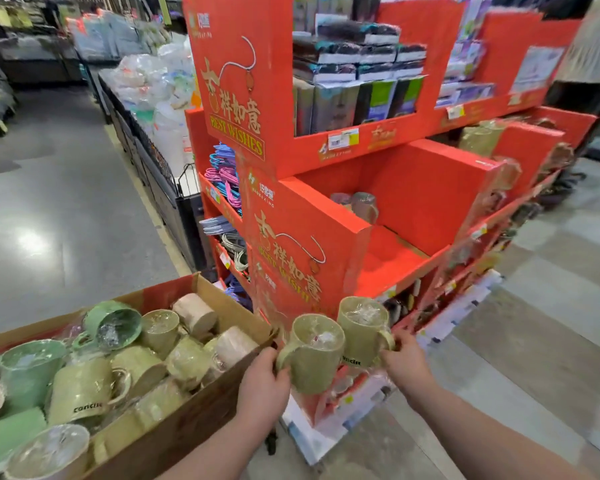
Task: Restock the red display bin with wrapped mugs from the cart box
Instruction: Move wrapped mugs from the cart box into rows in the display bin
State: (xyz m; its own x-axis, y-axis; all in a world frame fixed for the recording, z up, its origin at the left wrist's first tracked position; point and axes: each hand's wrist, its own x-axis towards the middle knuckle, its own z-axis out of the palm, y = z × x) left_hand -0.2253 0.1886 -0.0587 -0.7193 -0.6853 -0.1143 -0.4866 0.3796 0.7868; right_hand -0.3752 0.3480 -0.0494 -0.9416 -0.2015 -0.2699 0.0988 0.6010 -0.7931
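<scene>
Well, both mugs are olive green and sealed in clear film. The left mug [314, 355] is held at its handle by the curled fingers of the left hand [264, 386]. The right mug [362, 327], with dark lettering low on its side, is gripped at its handle by the right hand [404, 362]. Both are in the air between the cardboard box [187, 424] and the red display bin [430, 202], lower than its opening.

Bright overhead store light, wide-angle view.
Glare is seen on the floor [32, 240] at 9 o'clock and on the wrapped mugs [317, 355]; packaged goods [357, 64] at 1 o'clock are blurred, edges bent.
</scene>
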